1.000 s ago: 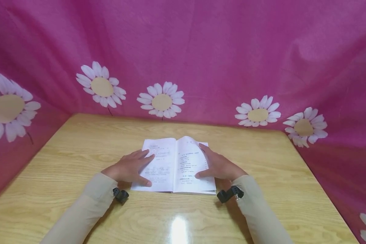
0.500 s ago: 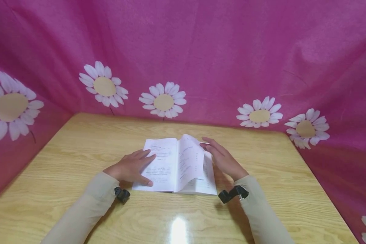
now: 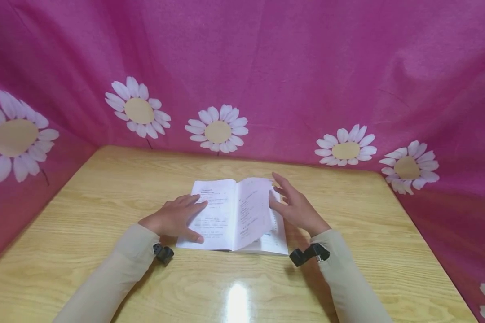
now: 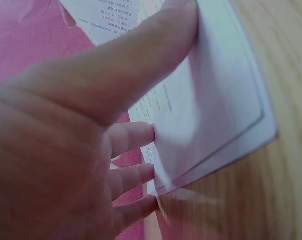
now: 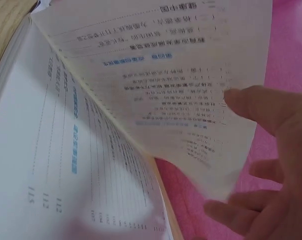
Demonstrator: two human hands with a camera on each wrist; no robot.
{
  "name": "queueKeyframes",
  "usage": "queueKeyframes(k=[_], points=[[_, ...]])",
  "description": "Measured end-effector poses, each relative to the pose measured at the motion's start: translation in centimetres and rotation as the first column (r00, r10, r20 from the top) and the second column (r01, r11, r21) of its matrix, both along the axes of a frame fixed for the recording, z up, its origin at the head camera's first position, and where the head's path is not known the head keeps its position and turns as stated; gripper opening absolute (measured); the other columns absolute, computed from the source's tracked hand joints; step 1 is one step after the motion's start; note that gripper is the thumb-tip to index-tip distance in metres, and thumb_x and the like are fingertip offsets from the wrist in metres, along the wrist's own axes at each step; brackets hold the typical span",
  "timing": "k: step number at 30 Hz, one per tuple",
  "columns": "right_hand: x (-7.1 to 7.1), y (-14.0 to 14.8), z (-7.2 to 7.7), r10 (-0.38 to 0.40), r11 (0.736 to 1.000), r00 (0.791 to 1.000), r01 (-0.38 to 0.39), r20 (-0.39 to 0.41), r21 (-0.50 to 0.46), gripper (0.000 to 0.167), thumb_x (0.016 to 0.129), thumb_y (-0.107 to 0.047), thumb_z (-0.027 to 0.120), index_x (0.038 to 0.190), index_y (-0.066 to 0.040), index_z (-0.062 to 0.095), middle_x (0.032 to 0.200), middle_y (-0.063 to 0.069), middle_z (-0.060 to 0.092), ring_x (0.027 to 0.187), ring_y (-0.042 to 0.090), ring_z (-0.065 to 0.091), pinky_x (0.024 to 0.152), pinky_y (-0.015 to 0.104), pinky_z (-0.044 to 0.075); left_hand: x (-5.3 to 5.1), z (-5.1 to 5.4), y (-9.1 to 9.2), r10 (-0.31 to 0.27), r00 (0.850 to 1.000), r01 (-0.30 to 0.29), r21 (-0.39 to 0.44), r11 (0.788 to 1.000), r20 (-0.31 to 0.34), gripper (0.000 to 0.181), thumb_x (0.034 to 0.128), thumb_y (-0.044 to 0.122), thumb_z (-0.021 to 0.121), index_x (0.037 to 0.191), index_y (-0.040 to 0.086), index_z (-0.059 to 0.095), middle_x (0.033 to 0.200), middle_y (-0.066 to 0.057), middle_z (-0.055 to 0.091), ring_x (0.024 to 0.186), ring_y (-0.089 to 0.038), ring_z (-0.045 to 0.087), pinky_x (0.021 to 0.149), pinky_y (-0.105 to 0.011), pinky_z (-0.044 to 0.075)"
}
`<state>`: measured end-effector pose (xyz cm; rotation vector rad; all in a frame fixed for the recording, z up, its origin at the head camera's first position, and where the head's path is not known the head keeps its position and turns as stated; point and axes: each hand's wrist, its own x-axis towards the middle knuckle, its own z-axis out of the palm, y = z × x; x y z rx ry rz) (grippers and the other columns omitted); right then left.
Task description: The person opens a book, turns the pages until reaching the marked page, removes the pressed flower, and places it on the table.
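Note:
An open book with printed pages lies on the wooden table. My left hand rests on its left page with fingers spread; in the left wrist view the thumb lies across the paper and the other fingertips touch near the page edge. On the right side, a single page stands lifted and curved, partly uncovering the page below. Beside its raised edge is my right hand, fingers loosely extended. In the right wrist view the thumb touches the underside of the lifted page, the other fingers near its corner.
Wood-grain table extends around the book on all sides. A pink cloth with white daisies hangs along the back and sides. Black wrist cameras sit at both cuffs.
The top right page has risen from the book and swung a little leftward. My right hand has moved off the flat page to its raised edge. The left hand stays about where it was.

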<state>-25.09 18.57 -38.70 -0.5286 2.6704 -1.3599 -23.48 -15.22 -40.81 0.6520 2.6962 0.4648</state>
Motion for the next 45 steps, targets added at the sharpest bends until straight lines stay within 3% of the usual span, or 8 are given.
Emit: queueKeyframes(k=[3,8,11,17,23,31,39,45], points=[[0.1,-0.2,0.2,0.026,0.999,1.0,-0.026,0.016,-0.027,0.078,0.093,-0.032,0.065,0.155,-0.023,0.018,0.159,0.008,0.022,0.141,0.032,0.031,0.11,0.054,0.029,0.0,0.0,0.0,0.02,1.0,-0.02,0.002,1.0,0.009,0.103,0.0728,0.055,0.077,0.154,0.017,0.026,0.16,-0.017,0.011,0.145,-0.04,0.01,0.111,-0.063,0.012],[0.6,-0.8,0.1,0.117,0.993,0.993,-0.117,-0.018,0.018,0.063,0.094,-0.035,0.062,0.148,-0.011,0.038,0.149,0.011,0.042,0.137,0.031,0.039,0.109,0.052,0.031,-0.1,-0.2,0.0,0.05,0.998,-0.05,0.008,0.999,0.028,0.104,0.071,0.056,0.078,0.154,0.021,0.026,0.16,-0.017,0.007,0.145,-0.039,0.007,0.111,-0.063,0.013],[1.0,-1.3,-0.2,0.159,0.986,0.987,-0.158,-0.013,0.054,0.054,0.095,-0.037,0.06,0.142,-0.013,0.048,0.143,0.006,0.05,0.134,0.027,0.042,0.108,0.051,0.033,-0.1,-0.2,0.1,0.065,0.997,-0.065,0.006,0.998,0.044,0.105,0.0699,0.057,0.078,0.154,0.023,0.026,0.16,-0.017,0.007,0.145,-0.039,0.007,0.11,-0.064,0.016],[1.9,-2.5,-0.9,0.221,0.973,0.975,-0.221,0.021,0.065,0.051,0.094,-0.04,0.06,0.14,-0.019,0.051,0.141,-0.001,0.052,0.135,0.021,0.042,0.109,0.048,0.033,0.1,-0.2,0.2,0.104,0.993,-0.105,0.01,0.994,0.058,0.105,0.0681,0.056,0.08,0.153,0.027,0.027,0.161,-0.015,0.003,0.144,-0.04,0.009,0.107,-0.066,0.02],[2.1,-3.4,-1.5,0.29,0.951,0.957,-0.286,-0.017,0.113,0.055,0.094,-0.039,0.061,0.141,-0.013,0.048,0.142,0.002,0.051,0.134,0.02,0.042,0.11,0.044,0.033,0.1,0.0,-0.1,0.069,0.997,-0.069,0.001,0.998,0.032,0.105,0.0678,0.062,0.077,0.153,0.025,0.028,0.159,-0.017,0.011,0.143,-0.039,0.015,0.107,-0.064,0.023],[2.6,-4.3,-1.5,0.295,0.944,0.955,-0.287,-0.023,0.16,0.061,0.093,-0.045,0.061,0.144,-0.015,0.046,0.143,0.007,0.05,0.133,0.02,0.043,0.109,0.043,0.033,0.0,-0.1,-0.3,0.069,0.997,-0.069,0.003,0.998,0.031,0.105,0.068,0.065,0.075,0.153,0.028,0.027,0.159,-0.015,0.013,0.142,-0.039,0.018,0.106,-0.065,0.025],[3.0,-5.4,-1.8,0.332,0.926,0.942,-0.314,-0.056,0.208,0.064,0.094,-0.042,0.061,0.148,-0.015,0.04,0.144,0.005,0.049,0.135,0.016,0.04,0.117,0.05,0.01,-0.3,0.1,-0.9,0.076,0.995,-0.076,-0.011,0.997,0.07,0.103,0.0685,0.071,0.069,0.153,0.033,0.026,0.16,-0.012,0.014,0.143,-0.037,0.016,0.106,-0.066,0.023],[3.0,-5.9,-2.1,0.335,0.919,0.94,-0.309,-0.071,0.244,0.066,0.094,-0.045,0.059,0.149,-0.016,0.037,0.146,0.002,0.046,0.136,0.011,0.036,0.117,0.048,0.009,-1.1,0.1,-1.8,0.008,0.998,-0.012,0.076,0.997,0.057,0.098,0.0771,0.066,0.066,0.155,0.023,0.024,0.159,-0.013,0.019,0.143,-0.035,0.018,0.11,-0.062,0.021]])
